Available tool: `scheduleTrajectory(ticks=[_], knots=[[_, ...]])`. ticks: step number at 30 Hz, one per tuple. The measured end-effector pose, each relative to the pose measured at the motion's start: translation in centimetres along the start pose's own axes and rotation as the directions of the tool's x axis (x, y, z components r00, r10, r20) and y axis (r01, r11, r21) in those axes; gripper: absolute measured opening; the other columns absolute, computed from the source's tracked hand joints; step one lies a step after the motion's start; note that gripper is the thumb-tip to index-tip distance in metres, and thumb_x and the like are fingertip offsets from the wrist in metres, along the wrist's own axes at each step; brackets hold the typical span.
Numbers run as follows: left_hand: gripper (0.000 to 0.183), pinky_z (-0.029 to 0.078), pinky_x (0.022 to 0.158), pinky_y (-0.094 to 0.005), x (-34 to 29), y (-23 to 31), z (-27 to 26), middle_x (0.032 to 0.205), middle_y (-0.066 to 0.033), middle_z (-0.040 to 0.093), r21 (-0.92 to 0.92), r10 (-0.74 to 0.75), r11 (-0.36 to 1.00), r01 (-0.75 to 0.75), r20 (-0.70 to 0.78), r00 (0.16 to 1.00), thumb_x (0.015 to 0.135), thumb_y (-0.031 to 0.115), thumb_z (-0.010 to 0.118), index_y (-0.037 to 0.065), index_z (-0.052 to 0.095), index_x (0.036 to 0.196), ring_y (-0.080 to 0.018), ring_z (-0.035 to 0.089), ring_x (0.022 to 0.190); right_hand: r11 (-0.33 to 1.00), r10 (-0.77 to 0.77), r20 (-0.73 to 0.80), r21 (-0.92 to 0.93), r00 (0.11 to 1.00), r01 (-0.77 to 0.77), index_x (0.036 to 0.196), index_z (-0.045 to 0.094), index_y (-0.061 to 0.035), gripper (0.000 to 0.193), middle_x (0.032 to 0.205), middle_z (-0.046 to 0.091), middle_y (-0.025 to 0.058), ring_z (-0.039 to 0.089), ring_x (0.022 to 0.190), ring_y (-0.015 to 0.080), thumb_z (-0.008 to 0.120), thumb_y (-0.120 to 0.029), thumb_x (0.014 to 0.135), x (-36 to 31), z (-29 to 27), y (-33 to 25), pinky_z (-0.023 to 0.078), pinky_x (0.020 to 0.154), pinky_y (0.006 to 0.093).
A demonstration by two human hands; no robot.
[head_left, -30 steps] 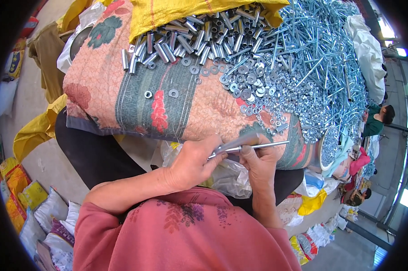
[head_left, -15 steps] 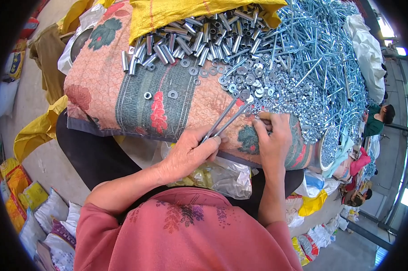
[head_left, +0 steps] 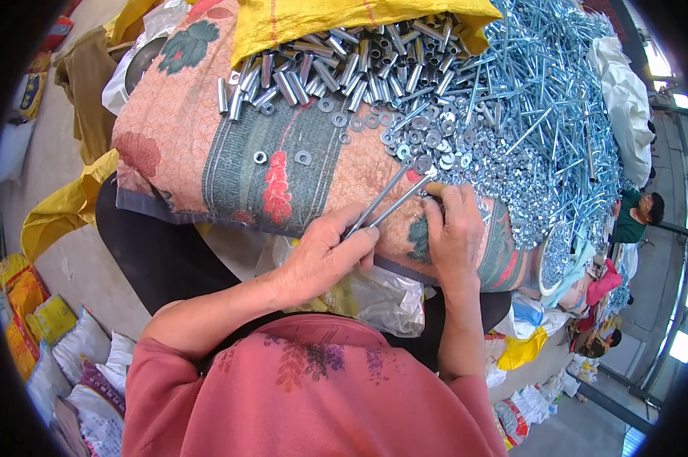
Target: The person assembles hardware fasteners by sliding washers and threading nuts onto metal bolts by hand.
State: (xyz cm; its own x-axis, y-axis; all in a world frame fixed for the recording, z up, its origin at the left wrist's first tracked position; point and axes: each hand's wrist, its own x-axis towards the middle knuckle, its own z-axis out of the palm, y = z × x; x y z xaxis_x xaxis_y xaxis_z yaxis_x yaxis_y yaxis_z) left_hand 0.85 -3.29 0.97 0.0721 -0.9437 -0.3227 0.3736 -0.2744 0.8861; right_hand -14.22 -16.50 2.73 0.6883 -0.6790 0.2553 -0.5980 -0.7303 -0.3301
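"Count them?"
"One flower-patterned pink-and-green cloth (head_left: 363,171), one yellow woven sack (head_left: 306,23); the left hand (head_left: 325,251), grip closed around two long silver metal rods (head_left: 384,193), tips by loose steel washers and nuts (head_left: 435,141). One grey flat washer (head_left: 307,159) and one hex nut (head_left: 260,161) lie apart."
"Right hand (head_left: 454,228)?"
"Curled beside the loose ones, contents unclear. Unlike a second ago, it isn't pinching a rod."
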Motion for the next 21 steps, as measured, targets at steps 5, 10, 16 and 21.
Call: scheduleTrajectory(ticks=[5,10,16,21], knots=[[0.018,0.04,0.058,-0.0294,-0.2,-1.3,0.0,0.065,-0.0057,0.053,0.116,0.065,0.991,-0.06,-0.041,0.997,0.085,0.015,0.052,0.0,0.052,0.074,-0.0116,0.05,0.063,0.975,0.103,0.036,0.196,0.994,-0.108,0.087,0.057,-0.0036,0.012,0.075,0.053,0.0063,0.053,0.064,0.0159,0.063,-0.001,0.076,-0.3,-0.8,-0.1,0.042,0.057,0.0285],[0.016,0.04,0.055,-0.03,-0.1,-1.1,0.4,0.063,-0.0052,0.053,0.158,0.099,0.983,-0.093,-0.031,0.995,0.084,0.012,0.053,-0.001,0.052,0.075,-0.0121,0.049,0.059,0.579,0.349,0.176,0.732,0.921,-0.359,0.091,0.055,-0.0007,0.009,0.075,0.052,-0.0006,0.047,0.06,0.0027,0.06,-0.005,0.084,-0.5,-1.6,1.0,0.036,0.051,0.0164],[0.015,0.039,0.055,-0.0254,-0.1,-1.1,0.3,0.063,-0.0012,0.053,0.245,0.13,0.961,-0.128,0.006,0.991,0.087,0.015,0.056,0.001,0.056,0.08,-0.0082,0.051,0.06,0.432,0.339,0.284,0.8,0.897,-0.417,0.094,0.058,-0.0003,0.011,0.069,0.052,-0.001,0.046,0.055,0.0027,0.059,-0.005,0.084,-0.7,-2.1,0.1,0.037,0.048,0.0162],[0.013,0.039,0.055,-0.0251,-0.1,-1.0,0.3,0.064,-0.0015,0.053,0.182,0.104,0.978,-0.106,0.016,0.994,0.085,0.012,0.057,0.001,0.056,0.08,-0.0079,0.051,0.061,0.405,0.395,0.241,0.82,0.886,-0.404,0.092,0.058,0.0001,0.009,0.066,0.053,-0.0001,0.048,0.051,0.0036,0.058,-0.004,0.085,-1.2,-1.7,-0.5,0.038,0.044,0.0162]])
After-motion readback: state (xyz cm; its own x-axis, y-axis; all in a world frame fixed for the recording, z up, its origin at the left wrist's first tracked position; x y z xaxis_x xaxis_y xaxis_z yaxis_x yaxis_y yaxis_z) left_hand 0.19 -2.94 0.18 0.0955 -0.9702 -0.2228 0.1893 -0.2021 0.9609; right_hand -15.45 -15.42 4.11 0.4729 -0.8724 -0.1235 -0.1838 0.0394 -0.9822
